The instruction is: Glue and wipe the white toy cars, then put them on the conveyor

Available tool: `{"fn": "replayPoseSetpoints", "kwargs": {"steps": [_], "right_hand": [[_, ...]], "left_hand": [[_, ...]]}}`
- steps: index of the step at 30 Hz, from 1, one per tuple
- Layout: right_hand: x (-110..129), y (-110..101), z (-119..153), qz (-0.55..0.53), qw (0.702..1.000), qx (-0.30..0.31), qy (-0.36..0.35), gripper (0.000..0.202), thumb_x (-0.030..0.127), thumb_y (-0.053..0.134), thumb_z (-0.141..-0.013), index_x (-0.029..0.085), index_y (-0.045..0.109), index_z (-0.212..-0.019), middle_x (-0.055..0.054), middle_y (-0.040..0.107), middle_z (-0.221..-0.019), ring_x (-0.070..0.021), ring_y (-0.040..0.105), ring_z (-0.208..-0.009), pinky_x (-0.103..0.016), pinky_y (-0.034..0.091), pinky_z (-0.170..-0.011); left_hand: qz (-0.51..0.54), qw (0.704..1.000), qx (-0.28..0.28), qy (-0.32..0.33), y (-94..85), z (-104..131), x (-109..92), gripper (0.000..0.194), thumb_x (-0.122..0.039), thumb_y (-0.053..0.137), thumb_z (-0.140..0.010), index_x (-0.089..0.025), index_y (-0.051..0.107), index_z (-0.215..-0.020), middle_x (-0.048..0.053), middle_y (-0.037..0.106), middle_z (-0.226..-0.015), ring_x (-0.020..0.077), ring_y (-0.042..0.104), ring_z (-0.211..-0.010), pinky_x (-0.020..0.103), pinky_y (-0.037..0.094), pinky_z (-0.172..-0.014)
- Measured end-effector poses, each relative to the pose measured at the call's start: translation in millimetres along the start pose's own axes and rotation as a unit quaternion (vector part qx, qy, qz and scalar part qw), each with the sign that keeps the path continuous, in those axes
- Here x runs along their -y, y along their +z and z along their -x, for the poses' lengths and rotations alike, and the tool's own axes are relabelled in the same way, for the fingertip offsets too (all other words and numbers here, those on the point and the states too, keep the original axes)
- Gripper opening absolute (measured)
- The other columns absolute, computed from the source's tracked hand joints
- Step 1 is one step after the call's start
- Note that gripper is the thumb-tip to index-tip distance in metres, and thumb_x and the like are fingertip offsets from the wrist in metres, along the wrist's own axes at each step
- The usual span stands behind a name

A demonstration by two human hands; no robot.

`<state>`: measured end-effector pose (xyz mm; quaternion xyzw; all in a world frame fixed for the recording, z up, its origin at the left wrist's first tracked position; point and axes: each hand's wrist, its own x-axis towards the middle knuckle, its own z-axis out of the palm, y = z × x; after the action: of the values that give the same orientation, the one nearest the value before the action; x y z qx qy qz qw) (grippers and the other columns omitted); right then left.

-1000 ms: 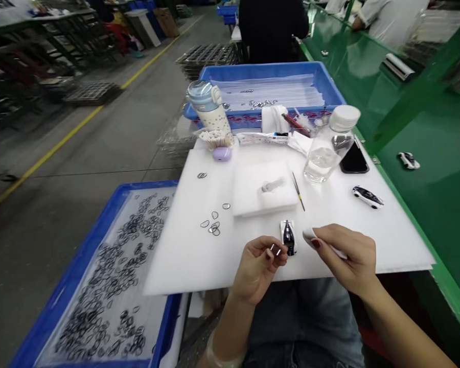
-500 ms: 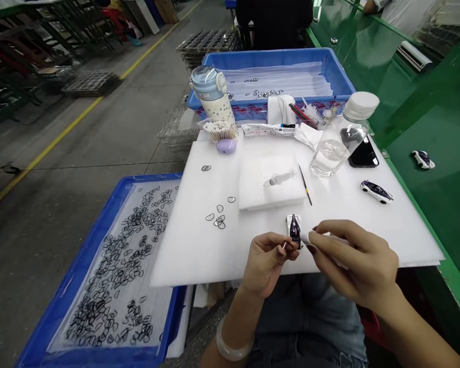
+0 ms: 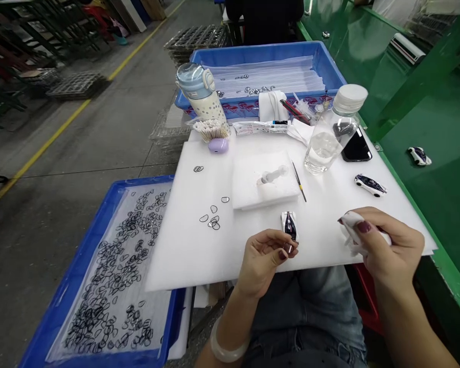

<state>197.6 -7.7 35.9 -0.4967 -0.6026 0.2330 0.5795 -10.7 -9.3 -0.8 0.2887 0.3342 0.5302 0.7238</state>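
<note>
Well — cloth (image 3: 353, 224); in right hand (image 3: 393, 248)

Dark piece (image 3: 289, 248) and white cloth (image 3: 353, 227) held apart

The small, glossy piece, partly hidden, is pinched in the fingertips of the left hand (image 3: 261, 263). The cloth is gripped, crumpled, in the right hand (image 3: 394, 248), well apart from that pinch.

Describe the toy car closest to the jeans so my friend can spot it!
Find the big white board by the jeans. On it is a white block; nearer the jeans sits a dark-topped white car. The board's other car lies slantwise by the phone; this one's end faces the jeans.
</note>
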Motion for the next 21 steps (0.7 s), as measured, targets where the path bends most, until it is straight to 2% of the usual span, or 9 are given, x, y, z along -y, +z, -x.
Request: {"fn": "replayPoseSetpoints", "kwargs": {"steps": [2,3,5,7,9,11,14,18,21], "right_hand": [[-15.5,0.1,8.3,-0.037,0.993,-0.076,0.087,0.01,0.027,0.068,-0.09,0.027,0.077,-0.087,-0.003,0.073,-0.081,-0.0186,0.066,-0.069,-0.029,0.05,-0.055],[-20.9,1.0,12.0,-0.039,0.986,-0.099,0.126,0.011,0.032,0.068,-0.089,0.026,0.077,-0.086,-0.004,0.073,-0.079,-0.0184,0.065,-0.066,-0.029,0.048,-0.052],[-25.4,4.0,16.6,-0.023,0.979,-0.103,0.176,0.015,0.037,0.069,-0.088,0.025,0.076,-0.085,-0.004,0.073,-0.076,-0.0182,0.065,-0.062,-0.028,0.047,-0.049],[-22.4,9.0,17.0,0.006,0.983,-0.036,0.182,0.016,0.038,0.069,-0.088,0.025,0.076,-0.083,-0.004,0.074,-0.077,-0.0187,0.067,-0.065,-0.028,0.05,-0.053],[-16.3,16.0,14.8,0.037,0.986,0.073,0.145,0.016,0.035,0.067,-0.089,0.023,0.075,-0.082,-0.004,0.075,-0.078,-0.0195,0.07,-0.07,-0.029,0.054,-0.059],[-12.0,23.8,12.3,0.072,0.983,0.147,0.084,0.016,0.031,0.064,-0.091,0.022,0.075,-0.083,-0.004,0.074,-0.077,-0.0186,0.069,-0.068,-0.028,0.053,-0.059],[-13.3,33.1,10.9,0.133,0.975,0.178,0.023,0.013,0.026,0.063,-0.091,0.021,0.073,-0.087,-0.003,0.072,-0.075,-0.0155,0.067,-0.062,-0.025,0.05,-0.053],[-18.9,37.9,10.4,0.189,0.958,0.214,0.019,0.01,0.024,0.063,-0.09,0.019,0.071,-0.087,-0.002,0.072,-0.077,-0.0151,0.068,-0.065,-0.024,0.048,-0.053],[-18.6,38.5,9.5,0.193,0.956,0.221,0.031,0.011,0.024,0.063,-0.091,0.019,0.07,-0.086,-0.003,0.072,-0.078,-0.0154,0.068,-0.066,-0.023,0.047,-0.051]], "left_hand": [[-0.132,0.99,-0.013,0.045,-1.8,2.3,-2.1,0.02,-0.033,0.089,-0.069,-0.02,0.08,-0.082,0.007,0.077,-0.078,0.0178,0.07,-0.071,0.028,0.061,-0.068],[-0.215,0.973,-0.03,0.08,-2.6,2.8,-2.9,0.015,-0.028,0.087,-0.072,-0.02,0.08,-0.083,0.007,0.077,-0.08,0.0194,0.071,-0.074,0.031,0.061,-0.071],[-0.363,0.916,-0.068,0.158,-3.4,2.2,-3.0,0.011,-0.02,0.081,-0.076,-0.022,0.081,-0.087,0.007,0.077,-0.083,0.0214,0.07,-0.077,0.035,0.06,-0.075],[-0.45,0.863,-0.079,0.217,-3.2,-0.3,-1.4,0.014,-0.016,0.076,-0.079,-0.024,0.08,-0.09,0.006,0.076,-0.085,0.0217,0.07,-0.078,0.036,0.059,-0.076],[-0.487,0.835,-0.066,0.247,-2.4,-3.2,1.3,0.017,-0.014,0.073,-0.081,-0.025,0.08,-0.093,0.006,0.075,-0.086,0.0215,0.07,-0.08,0.035,0.058,-0.076],[-0.506,0.821,-0.053,0.26,-1.7,-5.4,4.1,0.018,-0.015,0.073,-0.082,-0.025,0.08,-0.095,0.006,0.073,-0.087,0.0216,0.069,-0.082,0.035,0.058,-0.076],[-0.525,0.809,-0.047,0.262,-2.1,-7.0,6.5,0.018,-0.017,0.074,-0.082,-0.026,0.08,-0.097,0.006,0.071,-0.09,0.022,0.068,-0.086,0.035,0.058,-0.078],[-0.526,0.814,-0.054,0.241,-4.1,-7.0,5.4,0.025,-0.014,0.076,-0.079,-0.025,0.078,-0.101,0.006,0.069,-0.097,0.0221,0.068,-0.092,0.036,0.058,-0.084],[-0.517,0.823,-0.065,0.226,-4.8,-6.6,2.8,0.026,-0.014,0.075,-0.08,-0.024,0.077,-0.103,0.007,0.07,-0.104,0.0232,0.068,-0.098,0.038,0.057,-0.091]]}}
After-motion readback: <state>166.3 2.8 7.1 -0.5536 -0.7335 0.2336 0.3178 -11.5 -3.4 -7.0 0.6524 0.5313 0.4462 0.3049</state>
